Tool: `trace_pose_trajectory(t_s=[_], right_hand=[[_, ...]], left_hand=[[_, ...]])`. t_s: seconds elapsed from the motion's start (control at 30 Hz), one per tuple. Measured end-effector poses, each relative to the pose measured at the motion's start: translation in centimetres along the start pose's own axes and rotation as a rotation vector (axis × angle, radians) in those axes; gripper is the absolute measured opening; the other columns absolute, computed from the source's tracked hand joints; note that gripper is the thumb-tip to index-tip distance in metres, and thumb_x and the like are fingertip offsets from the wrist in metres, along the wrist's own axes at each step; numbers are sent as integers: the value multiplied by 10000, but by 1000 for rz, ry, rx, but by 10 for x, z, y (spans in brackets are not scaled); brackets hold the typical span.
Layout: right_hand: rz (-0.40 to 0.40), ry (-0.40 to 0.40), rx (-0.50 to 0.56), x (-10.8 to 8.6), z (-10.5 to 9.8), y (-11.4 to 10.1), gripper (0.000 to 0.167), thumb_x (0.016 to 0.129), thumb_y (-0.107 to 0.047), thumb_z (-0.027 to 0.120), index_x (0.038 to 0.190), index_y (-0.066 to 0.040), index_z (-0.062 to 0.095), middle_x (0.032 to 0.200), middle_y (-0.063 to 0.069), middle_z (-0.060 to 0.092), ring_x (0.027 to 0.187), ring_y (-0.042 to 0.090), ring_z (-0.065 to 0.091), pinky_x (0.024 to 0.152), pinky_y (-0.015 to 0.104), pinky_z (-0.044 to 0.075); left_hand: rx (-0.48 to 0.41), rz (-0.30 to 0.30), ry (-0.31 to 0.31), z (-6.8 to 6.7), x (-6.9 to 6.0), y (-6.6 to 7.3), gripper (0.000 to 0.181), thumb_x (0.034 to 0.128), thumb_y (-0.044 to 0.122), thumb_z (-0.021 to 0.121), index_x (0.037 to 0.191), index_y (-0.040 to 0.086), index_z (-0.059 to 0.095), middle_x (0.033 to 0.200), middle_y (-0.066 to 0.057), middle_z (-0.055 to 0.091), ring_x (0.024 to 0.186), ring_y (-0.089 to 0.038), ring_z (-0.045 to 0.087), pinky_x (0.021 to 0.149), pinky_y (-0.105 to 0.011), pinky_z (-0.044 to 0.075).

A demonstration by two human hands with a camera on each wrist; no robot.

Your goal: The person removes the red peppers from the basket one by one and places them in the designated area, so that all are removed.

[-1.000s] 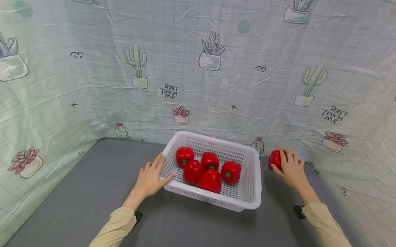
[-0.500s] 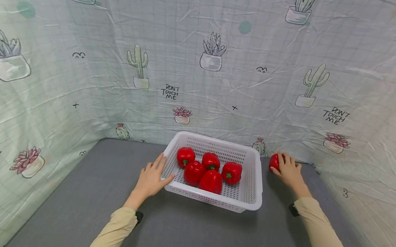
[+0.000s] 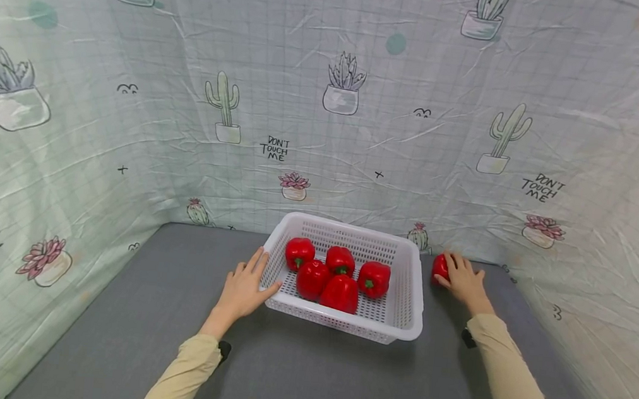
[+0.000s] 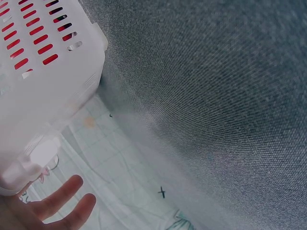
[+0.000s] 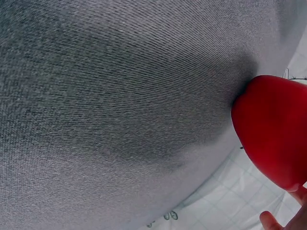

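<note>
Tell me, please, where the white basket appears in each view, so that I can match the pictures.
Head: the white basket sits just below and right of the middle, the left hand at its left side.
Left wrist: in the upper left, cut off by the edge, red showing through its slots.
Right wrist: not in it; a red pepper is at the right edge.
Shared landmark: the gray table.

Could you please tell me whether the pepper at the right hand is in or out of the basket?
Out: the head view shows the pepper in the right hand, beside the basket.
</note>
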State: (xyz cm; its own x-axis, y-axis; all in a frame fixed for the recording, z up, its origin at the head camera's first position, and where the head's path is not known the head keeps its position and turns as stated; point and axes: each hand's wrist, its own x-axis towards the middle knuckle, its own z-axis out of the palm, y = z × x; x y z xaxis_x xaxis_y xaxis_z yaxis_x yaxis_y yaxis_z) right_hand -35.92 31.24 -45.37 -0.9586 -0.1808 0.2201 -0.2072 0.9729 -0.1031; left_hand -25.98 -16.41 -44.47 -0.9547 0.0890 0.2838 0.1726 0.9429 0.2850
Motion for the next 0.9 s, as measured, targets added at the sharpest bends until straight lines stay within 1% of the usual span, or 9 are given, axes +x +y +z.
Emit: trace_pose_trajectory(t_s=[0.17, 0.37, 0.6, 0.9], right_hand=[[-16, 3, 0, 2, 1, 0, 648, 859, -345, 529, 1336, 23, 291, 1298, 269, 298, 1176, 462, 294, 823, 708, 216], [3, -14, 34, 3, 2, 0, 711, 813, -352, 586, 1346, 7, 284, 1269, 289, 279, 1162, 460, 301, 842, 684, 241], [-7, 9, -15, 9, 0, -2, 662, 829, -334, 568, 1350, -31, 294, 1252, 280, 344, 1146, 463, 330, 849, 686, 249], [24, -19, -39, 9, 2, -5, 634, 815, -268, 595, 1329, -26, 315, 1270, 279, 305, 1137, 485, 290, 810, 675, 277]], left_hand=[[-2, 5, 10, 1, 0, 0, 754, 808, 509, 504, 1393, 77, 302, 1461, -118, 270, 1128, -376, 425, 855, -556, 379], [-14, 13, 15, 2, 1, -2, 751, 811, 509, 502, 1393, 80, 303, 1460, -115, 271, 1128, -373, 425, 852, -558, 379], [-14, 20, 40, 2, 2, -3, 746, 808, 504, 515, 1388, 80, 314, 1453, -115, 287, 1113, -373, 435, 839, -556, 386], [-19, 19, 30, 4, 1, -3, 746, 808, 503, 513, 1389, 81, 312, 1454, -117, 284, 1120, -379, 437, 851, -564, 382]])
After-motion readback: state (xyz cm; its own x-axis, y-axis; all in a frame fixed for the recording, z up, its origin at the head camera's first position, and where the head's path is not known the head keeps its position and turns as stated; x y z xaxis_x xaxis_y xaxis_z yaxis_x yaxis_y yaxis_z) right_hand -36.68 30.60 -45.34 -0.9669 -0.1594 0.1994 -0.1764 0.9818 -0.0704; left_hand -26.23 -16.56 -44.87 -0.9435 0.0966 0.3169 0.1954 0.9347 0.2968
